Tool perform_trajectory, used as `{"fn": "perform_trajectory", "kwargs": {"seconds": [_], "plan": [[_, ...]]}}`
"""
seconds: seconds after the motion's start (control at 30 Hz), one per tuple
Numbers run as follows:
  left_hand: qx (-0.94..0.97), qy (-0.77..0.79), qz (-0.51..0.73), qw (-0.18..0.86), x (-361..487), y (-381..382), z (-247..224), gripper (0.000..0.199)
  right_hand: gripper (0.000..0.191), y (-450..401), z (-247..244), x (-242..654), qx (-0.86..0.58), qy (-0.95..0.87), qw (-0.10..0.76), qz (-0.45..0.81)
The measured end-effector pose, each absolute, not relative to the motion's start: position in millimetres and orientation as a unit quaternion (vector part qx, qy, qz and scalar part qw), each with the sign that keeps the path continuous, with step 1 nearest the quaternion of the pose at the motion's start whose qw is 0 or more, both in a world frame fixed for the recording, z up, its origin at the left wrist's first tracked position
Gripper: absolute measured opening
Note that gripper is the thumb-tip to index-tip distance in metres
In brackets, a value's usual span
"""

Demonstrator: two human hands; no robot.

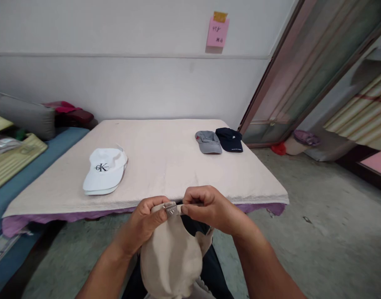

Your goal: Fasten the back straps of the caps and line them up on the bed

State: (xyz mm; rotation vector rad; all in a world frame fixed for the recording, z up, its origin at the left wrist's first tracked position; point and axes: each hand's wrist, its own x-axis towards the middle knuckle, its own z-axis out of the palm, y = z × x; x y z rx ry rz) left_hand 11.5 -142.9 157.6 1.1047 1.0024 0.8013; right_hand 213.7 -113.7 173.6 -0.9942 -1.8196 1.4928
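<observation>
Pinching with thumb and fingers, the left hand (151,214) holds a shiny buckle (171,210) on the beige cap (171,257), and the right hand (207,207) pinches the strap (179,209) just beside it. The cap is over the person's lap (217,270), before a cream cloth (162,166) bearing white caps (104,170), a gray cap (208,142) and a navy cap (229,140)

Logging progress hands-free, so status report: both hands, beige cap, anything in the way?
Left hand gripping beige cap at shiny clasp. Right hand pinching strap. No obstruction visible.
</observation>
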Motion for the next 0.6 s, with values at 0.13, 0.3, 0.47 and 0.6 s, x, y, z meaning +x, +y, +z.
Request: {"fn": "perform_trajectory", "kwargs": {"seconds": [0.13,0.3,0.47,0.6], "plan": [[0.484,0.458,0.352,0.657,9.7,-142.0,156.0,0.035,0.016,-111.5,176.6,212.5,-0.362,-0.670,0.306,0.571],[0.480,0.449,0.354,0.665,13.2,-140.4,159.8,0.030,0.015,-110.3,176.7,211.7,-0.333,-0.648,0.319,0.606],[0.463,0.434,0.356,0.686,15.7,-139.3,164.7,0.026,0.013,-110.0,177.9,209.3,-0.343,-0.644,0.310,0.610],[0.469,0.437,0.357,0.680,13.2,-140.7,162.1,0.027,0.012,-109.7,178.9,206.7,-0.333,-0.606,0.322,0.646]]}}
